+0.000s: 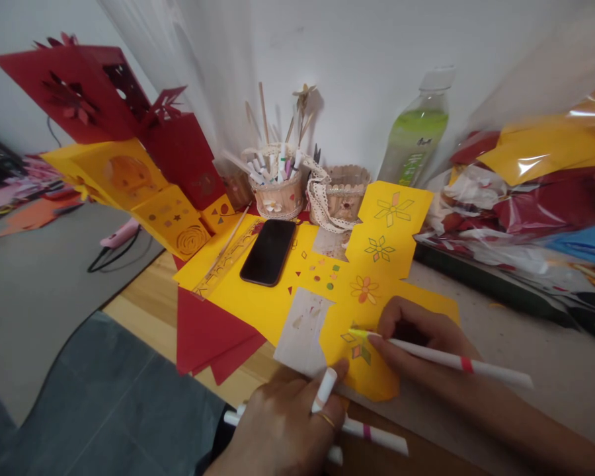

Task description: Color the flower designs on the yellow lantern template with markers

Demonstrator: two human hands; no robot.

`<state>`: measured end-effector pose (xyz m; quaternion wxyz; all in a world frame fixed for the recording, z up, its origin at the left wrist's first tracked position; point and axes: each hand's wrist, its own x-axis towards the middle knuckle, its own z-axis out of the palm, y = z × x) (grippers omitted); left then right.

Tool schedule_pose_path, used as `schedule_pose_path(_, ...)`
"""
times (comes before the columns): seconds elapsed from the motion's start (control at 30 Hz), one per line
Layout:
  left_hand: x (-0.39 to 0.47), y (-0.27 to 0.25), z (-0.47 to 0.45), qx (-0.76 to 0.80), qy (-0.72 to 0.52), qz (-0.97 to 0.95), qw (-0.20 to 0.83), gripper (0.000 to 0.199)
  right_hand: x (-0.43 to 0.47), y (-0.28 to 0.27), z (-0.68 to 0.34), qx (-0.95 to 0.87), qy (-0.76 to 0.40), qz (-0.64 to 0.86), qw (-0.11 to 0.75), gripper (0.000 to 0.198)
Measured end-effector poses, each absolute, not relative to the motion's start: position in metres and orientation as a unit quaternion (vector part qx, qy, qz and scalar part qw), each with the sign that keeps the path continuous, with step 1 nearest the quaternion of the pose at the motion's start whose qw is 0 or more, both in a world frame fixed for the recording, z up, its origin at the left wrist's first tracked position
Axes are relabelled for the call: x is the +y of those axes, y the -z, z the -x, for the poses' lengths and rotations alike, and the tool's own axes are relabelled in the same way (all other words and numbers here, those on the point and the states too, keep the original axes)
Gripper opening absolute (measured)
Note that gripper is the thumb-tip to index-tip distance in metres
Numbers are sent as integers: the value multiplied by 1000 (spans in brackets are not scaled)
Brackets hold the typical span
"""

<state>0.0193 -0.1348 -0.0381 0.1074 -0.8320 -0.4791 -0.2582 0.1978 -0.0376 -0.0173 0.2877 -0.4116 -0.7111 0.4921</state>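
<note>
Though contact unclear, right hand (419,327) with marker (446,357) at flower outline (361,352).

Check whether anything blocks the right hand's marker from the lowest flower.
Nothing visible does: the right hand holds the marker, its yellow tip at the lowest flower; the left hand sits below, off the flower.

Close head view, forward and down

Craft workspace: markers (441,354), yellow paper (338,312), stencil ruler (227,262).
</note>
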Motion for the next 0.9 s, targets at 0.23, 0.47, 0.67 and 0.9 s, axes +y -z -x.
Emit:
schedule_pose_path(0.23, -134, 34, -17, -455, 243, 850, 108, 31, -38, 20, -197, -715, -500, 410, 265, 23)
schedule_pose_path(0.47, -130, 30, -19, -458, 253, 846, 106, 36, -35, 20, -199, -739, -504, 394, 213, 22)
schedule_pose_path(0.67, -131, 32, -18, -455, 239, 852, 99, 32, -36, 19, -198, -738, -499, 407, 199, 22)
schedule_pose_path(0.9, -134, 38, -15, -452, 218, 860, 87, 28, -40, 20, -196, -714, -504, 420, 243, 23)
